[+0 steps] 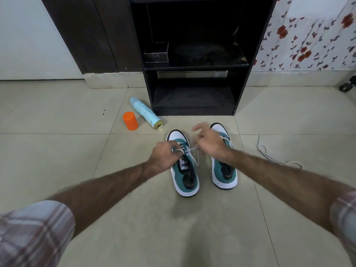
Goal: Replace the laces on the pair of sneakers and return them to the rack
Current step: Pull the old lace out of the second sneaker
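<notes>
Two white and teal sneakers stand side by side on the tiled floor, toes toward the rack. My left hand (163,157) sits over the left sneaker (185,176) and pinches its white lace (194,154) near the eyelets. My right hand (210,142), blurred, hovers between the sneakers and partly covers the right sneaker (224,174); it pinches the other end of the same lace, with the other fingers spread. A loose white lace (269,155) lies on the floor to the right. The dark rack (194,70) stands just beyond.
An orange cap (131,121) and a light blue spray can (145,112) lying on its side sit left of the rack. A small dark box (156,53) is on the rack's middle shelf. A chair wheel (347,84) shows at the far right.
</notes>
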